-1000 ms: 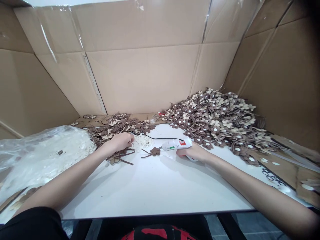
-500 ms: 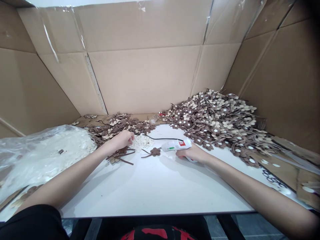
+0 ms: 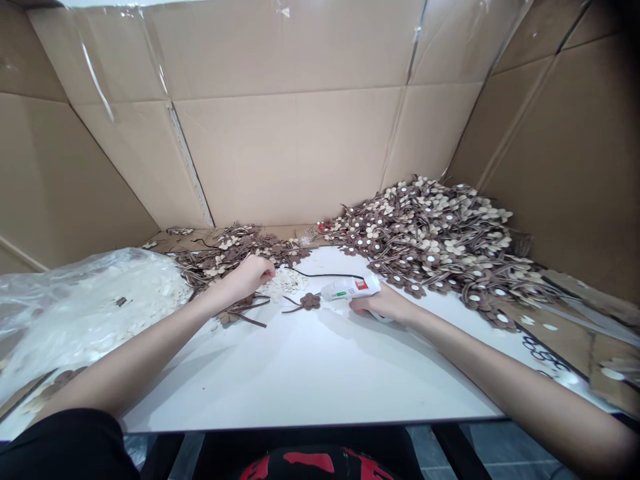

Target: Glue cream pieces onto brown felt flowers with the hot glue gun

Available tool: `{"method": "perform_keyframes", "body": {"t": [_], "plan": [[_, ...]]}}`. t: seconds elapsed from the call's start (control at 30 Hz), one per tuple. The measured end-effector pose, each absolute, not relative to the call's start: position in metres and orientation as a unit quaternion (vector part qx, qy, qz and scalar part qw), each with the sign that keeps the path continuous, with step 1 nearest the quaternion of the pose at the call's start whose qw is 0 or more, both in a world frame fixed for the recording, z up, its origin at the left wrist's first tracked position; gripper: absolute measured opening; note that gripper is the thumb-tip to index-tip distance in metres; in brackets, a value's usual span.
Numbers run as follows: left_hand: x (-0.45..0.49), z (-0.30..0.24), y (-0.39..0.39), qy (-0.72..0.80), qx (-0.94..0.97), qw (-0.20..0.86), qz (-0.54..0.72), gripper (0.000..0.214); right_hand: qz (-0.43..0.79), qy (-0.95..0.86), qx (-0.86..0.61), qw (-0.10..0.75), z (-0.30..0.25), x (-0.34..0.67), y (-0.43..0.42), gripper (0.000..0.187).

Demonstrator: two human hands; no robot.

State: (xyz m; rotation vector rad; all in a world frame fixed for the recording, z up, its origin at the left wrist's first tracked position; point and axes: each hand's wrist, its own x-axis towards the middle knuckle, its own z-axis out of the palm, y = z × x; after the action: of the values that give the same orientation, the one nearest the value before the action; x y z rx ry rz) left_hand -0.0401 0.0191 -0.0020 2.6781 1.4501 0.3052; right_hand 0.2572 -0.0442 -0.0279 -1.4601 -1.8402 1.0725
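Observation:
My right hand (image 3: 381,304) is wrapped round a white glue gun (image 3: 350,288) with a red patch, a green label and a black cord. Its nozzle points left, over a brown felt flower (image 3: 310,301) with thin dark strips, lying flat on the white table (image 3: 310,373). To the left, my left hand (image 3: 256,275) has its fingers pinched together at the edge of a small heap of white discs (image 3: 290,281); what is between the fingertips, if anything, is too small to see. Below that hand lie more flowers with strips (image 3: 235,313), partly hidden by it.
A big pile of brown and cream flowers (image 3: 430,233) covers the back right. A smaller flower pile (image 3: 235,250) lies at the back left, beside a clear plastic bag of white discs (image 3: 135,293). Cardboard walls (image 3: 290,153) enclose the back and sides. Black rings (image 3: 543,350) lie at right.
My left hand has shifted slightly to the right, over the white discs. The glue gun stays over the brown flower, moved only a little left.

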Motion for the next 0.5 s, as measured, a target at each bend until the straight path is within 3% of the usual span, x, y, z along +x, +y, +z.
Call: {"method": "perform_keyframes", "body": {"t": [0.5], "plan": [[-0.027, -0.001, -0.003, 0.439, 0.889, 0.055, 0.120, 0.014, 0.397, -0.687, -0.541, 0.280, -0.029, 0.259, -0.043, 0.005]]}}
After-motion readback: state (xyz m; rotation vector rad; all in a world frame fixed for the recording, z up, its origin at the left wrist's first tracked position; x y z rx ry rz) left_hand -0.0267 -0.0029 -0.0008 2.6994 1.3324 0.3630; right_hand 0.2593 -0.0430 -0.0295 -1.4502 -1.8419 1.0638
